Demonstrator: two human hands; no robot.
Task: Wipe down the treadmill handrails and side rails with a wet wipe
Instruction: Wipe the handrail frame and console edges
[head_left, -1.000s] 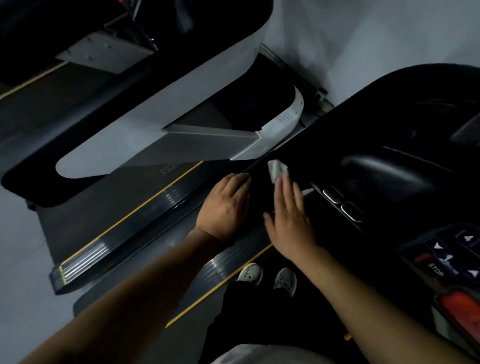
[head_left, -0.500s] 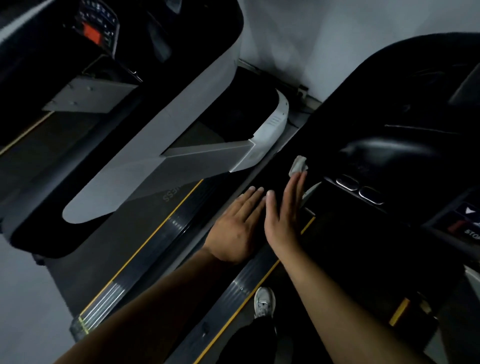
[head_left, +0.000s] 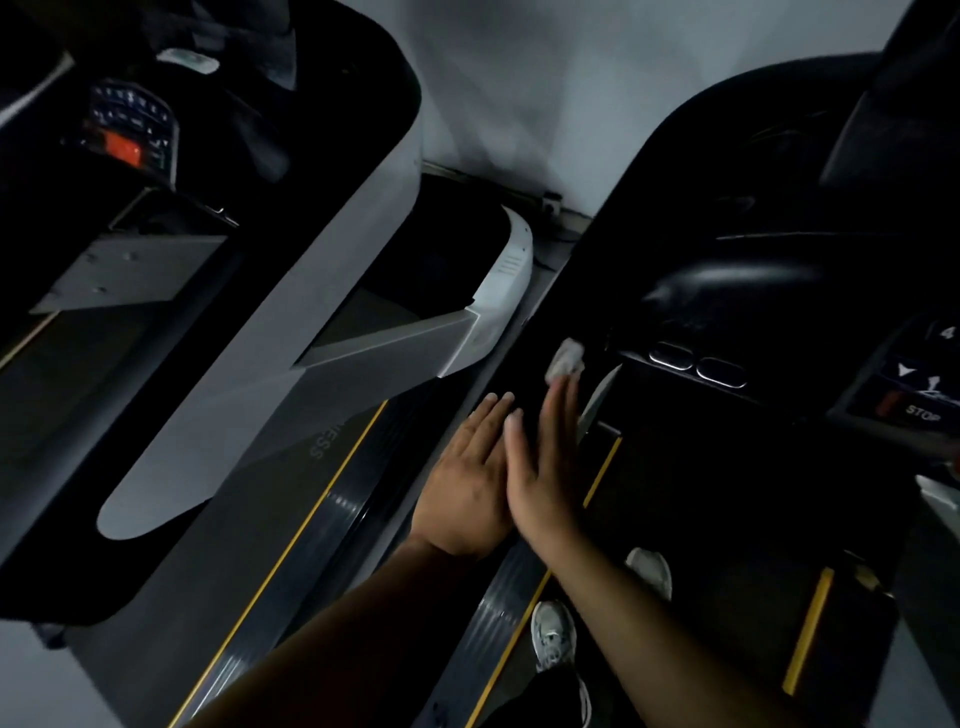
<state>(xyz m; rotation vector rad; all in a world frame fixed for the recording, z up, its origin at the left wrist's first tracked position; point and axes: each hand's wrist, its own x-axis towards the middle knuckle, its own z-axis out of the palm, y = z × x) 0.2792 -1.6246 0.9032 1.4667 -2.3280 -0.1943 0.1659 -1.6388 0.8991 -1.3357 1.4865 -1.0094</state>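
Observation:
A crumpled white wet wipe (head_left: 565, 359) lies on the black left handrail (head_left: 524, 364) of the treadmill I stand on. My right hand (head_left: 545, 462) is stretched flat along the rail, its straight fingertips touching the near edge of the wipe. My left hand (head_left: 467, 488) lies flat on the same rail just left of the right hand, fingers straight and holding nothing. Beside the wipe sit two oval metal grip sensors (head_left: 696, 364). The ribbed side rail with a yellow line (head_left: 509, 623) runs below my forearms.
A second treadmill with a grey upright (head_left: 291, 322) and a dark console (head_left: 130, 135) stands to the left. My console keypad with a STOP key (head_left: 922, 413) is at the right. White shoes (head_left: 556, 634) stand on the belt. A pale wall (head_left: 519, 93) rises ahead.
The view has tilted left and up. Both hands have slid forward along the rail with fingers straightened, and the wipe has moved forward ahead of my right fingertips.

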